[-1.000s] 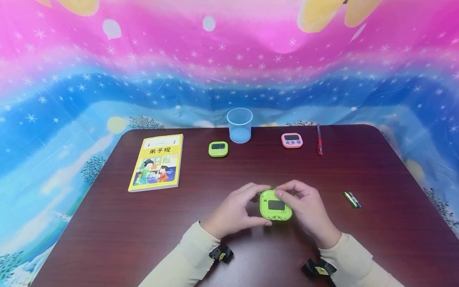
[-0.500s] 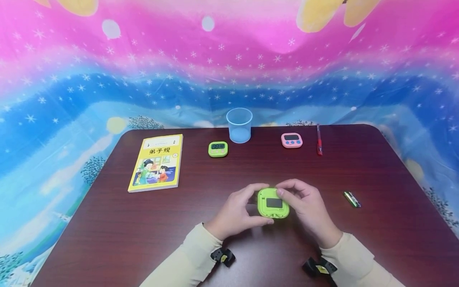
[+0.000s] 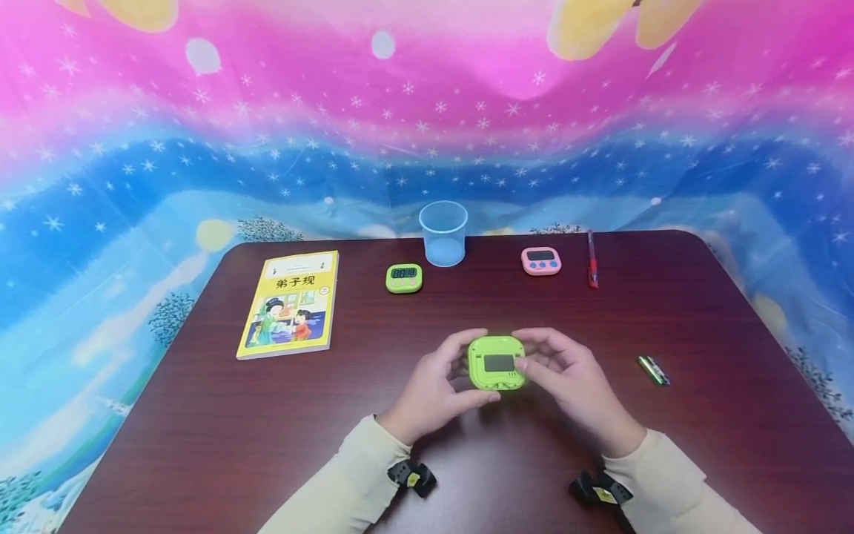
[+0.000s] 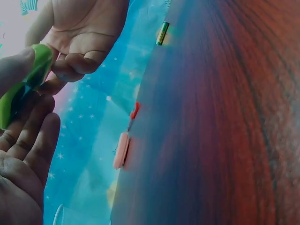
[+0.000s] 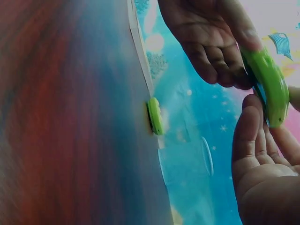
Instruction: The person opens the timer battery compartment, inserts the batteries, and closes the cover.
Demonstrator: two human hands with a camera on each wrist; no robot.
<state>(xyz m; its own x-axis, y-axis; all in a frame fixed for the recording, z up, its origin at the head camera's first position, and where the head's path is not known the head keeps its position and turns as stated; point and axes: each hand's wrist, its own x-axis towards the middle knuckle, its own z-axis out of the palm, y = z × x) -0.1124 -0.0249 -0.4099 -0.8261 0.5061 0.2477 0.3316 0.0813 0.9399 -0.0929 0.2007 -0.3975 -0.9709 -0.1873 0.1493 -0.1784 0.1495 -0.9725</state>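
Green plastic is front and centre: a lime green timer [image 3: 496,363] held up off the desk [image 3: 200,445], back face turned toward the head camera, so the dark rectangular panel on its rear is in plain sight. Both hands are on it. The left hand [image 3: 437,386] cradles its left edge, fingers curled over the top and thumb tucked beneath, steadying the body. The right hand [image 3: 567,378] pinches the right edge, fingertips reaching the top corner, thumb close to that dark panel, which looks like the spot being worked on. From the right wrist view, the timer [image 5: 272,86] sits edge-on between the two sets of fingers, clear of the wood.

Off to the right on the desk lies a small battery [image 3: 653,369], near the right hand but not touching it, handy for a battery compartment by my reading. Along the far edge stand a second green timer [image 3: 404,277], a clear plastic cup [image 3: 443,233], a pink timer [image 3: 541,261] and a red pen [image 3: 591,259]. A yellow book [image 3: 290,313] lies flat at the left.
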